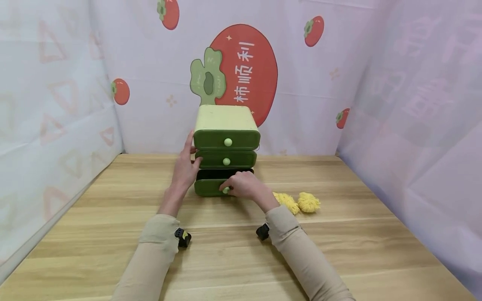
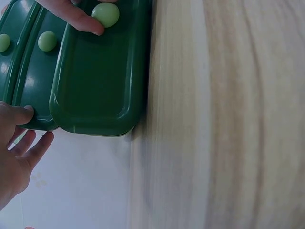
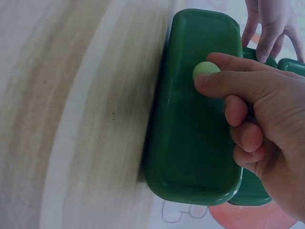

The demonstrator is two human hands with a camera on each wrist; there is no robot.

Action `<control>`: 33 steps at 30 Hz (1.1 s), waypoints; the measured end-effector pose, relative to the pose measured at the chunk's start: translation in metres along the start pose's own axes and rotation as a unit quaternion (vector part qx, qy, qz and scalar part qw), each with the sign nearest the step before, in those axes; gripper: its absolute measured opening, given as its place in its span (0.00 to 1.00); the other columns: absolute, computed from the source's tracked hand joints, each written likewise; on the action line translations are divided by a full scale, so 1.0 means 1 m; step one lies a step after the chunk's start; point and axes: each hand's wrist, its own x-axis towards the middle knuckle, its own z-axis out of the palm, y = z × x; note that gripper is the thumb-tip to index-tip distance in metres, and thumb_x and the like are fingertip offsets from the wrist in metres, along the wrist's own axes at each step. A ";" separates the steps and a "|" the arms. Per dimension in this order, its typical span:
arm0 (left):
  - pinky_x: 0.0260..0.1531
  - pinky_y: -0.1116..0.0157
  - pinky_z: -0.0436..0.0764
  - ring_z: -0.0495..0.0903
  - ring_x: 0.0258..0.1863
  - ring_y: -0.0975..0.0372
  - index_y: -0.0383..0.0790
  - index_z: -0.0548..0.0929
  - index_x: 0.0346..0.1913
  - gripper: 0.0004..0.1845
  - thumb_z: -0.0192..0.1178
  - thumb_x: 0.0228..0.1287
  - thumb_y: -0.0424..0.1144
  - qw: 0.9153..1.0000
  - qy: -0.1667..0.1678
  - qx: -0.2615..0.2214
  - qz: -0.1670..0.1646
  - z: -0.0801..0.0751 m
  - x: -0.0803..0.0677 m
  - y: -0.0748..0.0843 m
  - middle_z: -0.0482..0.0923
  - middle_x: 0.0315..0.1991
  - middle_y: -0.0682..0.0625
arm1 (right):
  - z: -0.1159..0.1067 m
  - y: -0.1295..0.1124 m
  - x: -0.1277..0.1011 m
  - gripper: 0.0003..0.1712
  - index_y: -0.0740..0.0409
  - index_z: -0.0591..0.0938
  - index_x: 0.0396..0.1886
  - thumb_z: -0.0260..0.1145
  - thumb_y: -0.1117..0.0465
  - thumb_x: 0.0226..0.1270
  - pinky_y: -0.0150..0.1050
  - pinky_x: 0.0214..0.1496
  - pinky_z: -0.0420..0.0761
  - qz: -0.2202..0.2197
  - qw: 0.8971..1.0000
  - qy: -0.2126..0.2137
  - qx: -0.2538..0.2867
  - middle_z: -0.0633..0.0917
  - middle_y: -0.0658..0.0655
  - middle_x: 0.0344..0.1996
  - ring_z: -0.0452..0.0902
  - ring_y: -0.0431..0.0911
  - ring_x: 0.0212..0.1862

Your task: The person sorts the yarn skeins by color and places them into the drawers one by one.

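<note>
At the front of the bottom drawer (image 1: pixel 211 187), the right hand (image 1: pixel 244 185) pinches the pale green knob (image 3: pixel 206 71) between thumb and forefinger — the drawer stands pulled out, a dark gap above it. Left of it, the left hand (image 1: pixel 185 167) lies flat, fingers straight, against the side of the drawer unit (image 1: pixel 225 138). Bare wooden table (image 1: pixel 233 259) extends toward the wrist. Right of the hand lie two yellow yarn pompoms (image 1: pixel 299 202). The unit is dark green — cream top, three drawers.
</note>
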 end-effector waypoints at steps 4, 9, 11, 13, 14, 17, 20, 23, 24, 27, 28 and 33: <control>0.48 0.49 0.84 0.77 0.59 0.45 0.59 0.46 0.80 0.48 0.59 0.68 0.25 1.000 0.005 -0.001 0.005 -0.002 -0.003 0.000 0.77 0.53 0.35 | -0.001 -0.005 -0.001 0.14 0.36 0.90 0.46 0.71 0.59 0.64 0.34 0.31 0.79 -0.010 1.000 -0.011 -0.011 0.90 0.43 0.37 0.80 0.37 0.29; 0.47 0.49 0.85 0.78 0.59 0.45 0.55 0.47 0.80 0.47 0.59 0.67 0.25 1.000 0.006 0.003 0.004 -0.004 -0.006 0.000 0.78 0.52 0.35 | -0.003 -0.012 -0.004 0.14 0.35 0.89 0.47 0.70 0.57 0.65 0.33 0.27 0.77 -0.019 0.999 -0.026 -0.039 0.90 0.43 0.37 0.79 0.38 0.27; 0.47 0.49 0.84 0.78 0.59 0.45 0.56 0.47 0.80 0.47 0.59 0.68 0.26 1.000 0.006 0.002 0.004 -0.004 -0.007 0.000 0.77 0.52 0.35 | -0.005 -0.015 -0.005 0.13 0.34 0.89 0.47 0.70 0.56 0.65 0.33 0.25 0.76 -0.016 0.998 -0.027 -0.050 0.90 0.43 0.36 0.80 0.38 0.27; 0.47 0.49 0.85 0.77 0.59 0.45 0.58 0.46 0.80 0.47 0.59 0.68 0.26 1.000 0.006 0.002 0.004 -0.003 -0.006 0.000 0.77 0.52 0.36 | -0.008 -0.017 -0.006 0.12 0.34 0.89 0.46 0.70 0.55 0.66 0.34 0.24 0.75 -0.012 0.998 -0.024 -0.055 0.90 0.43 0.36 0.80 0.40 0.27; 0.47 0.50 0.85 0.77 0.59 0.45 0.59 0.46 0.80 0.47 0.59 0.68 0.26 1.000 0.006 0.002 0.003 -0.003 -0.006 0.000 0.77 0.52 0.36 | -0.011 -0.018 -0.007 0.12 0.34 0.89 0.46 0.69 0.55 0.66 0.34 0.24 0.75 -0.010 0.998 -0.021 -0.056 0.90 0.43 0.36 0.81 0.40 0.27; 0.47 0.50 0.85 0.77 0.59 0.46 0.60 0.46 0.80 0.48 0.59 0.68 0.26 1.000 0.007 0.002 0.004 -0.002 -0.004 0.000 0.77 0.52 0.36 | -0.019 -0.020 -0.011 0.10 0.36 0.89 0.46 0.69 0.53 0.66 0.35 0.25 0.76 -0.014 0.999 -0.003 -0.052 0.90 0.42 0.36 0.81 0.40 0.27; 0.47 0.50 0.85 0.77 0.60 0.46 0.60 0.46 0.80 0.47 0.59 0.68 0.26 1.000 0.007 0.000 0.002 -0.001 -0.003 0.000 0.77 0.52 0.37 | -0.026 -0.019 -0.016 0.09 0.39 0.89 0.45 0.69 0.52 0.67 0.36 0.24 0.75 -0.028 0.999 0.020 -0.039 0.90 0.43 0.35 0.80 0.40 0.24; 0.46 0.50 0.85 0.77 0.59 0.46 0.58 0.47 0.80 0.47 0.59 0.68 0.26 1.000 0.011 -0.001 0.006 -0.001 -0.003 0.000 0.77 0.52 0.37 | -0.032 -0.015 -0.021 0.08 0.41 0.89 0.44 0.69 0.51 0.67 0.37 0.24 0.75 -0.036 0.998 0.035 -0.031 0.90 0.43 0.34 0.81 0.39 0.25; 0.46 0.50 0.85 0.77 0.59 0.46 0.57 0.47 0.80 0.47 0.59 0.68 0.26 1.000 0.011 -0.001 0.007 0.000 -0.003 0.000 0.77 0.52 0.37 | -0.034 -0.013 -0.023 0.08 0.40 0.89 0.43 0.68 0.50 0.67 0.37 0.24 0.76 -0.036 0.998 0.037 -0.033 0.90 0.43 0.34 0.81 0.39 0.26; 0.46 0.50 0.85 0.77 0.59 0.45 0.55 0.47 0.80 0.47 0.59 0.67 0.25 1.000 0.012 0.001 0.010 0.000 -0.003 0.001 0.77 0.52 0.36 | -0.040 -0.007 -0.030 0.09 0.40 0.89 0.44 0.68 0.50 0.68 0.35 0.24 0.74 -0.027 0.999 0.035 -0.031 0.89 0.42 0.33 0.80 0.37 0.27; 0.46 0.49 0.85 0.77 0.59 0.45 0.55 0.47 0.80 0.47 0.59 0.67 0.25 1.000 0.012 0.002 0.009 0.000 -0.003 0.001 0.77 0.52 0.36 | -0.043 -0.004 -0.033 0.09 0.40 0.89 0.45 0.67 0.49 0.68 0.34 0.22 0.72 -0.020 0.999 0.032 -0.028 0.89 0.42 0.30 0.79 0.36 0.26; 0.47 0.49 0.84 0.77 0.60 0.45 0.56 0.46 0.81 0.47 0.59 0.68 0.25 1.000 0.008 0.002 0.003 -0.001 -0.004 0.001 0.76 0.52 0.35 | -0.056 0.010 -0.048 0.13 0.41 0.87 0.50 0.67 0.48 0.69 0.31 0.19 0.61 0.020 0.999 0.022 -0.016 0.80 0.43 0.18 0.67 0.35 0.19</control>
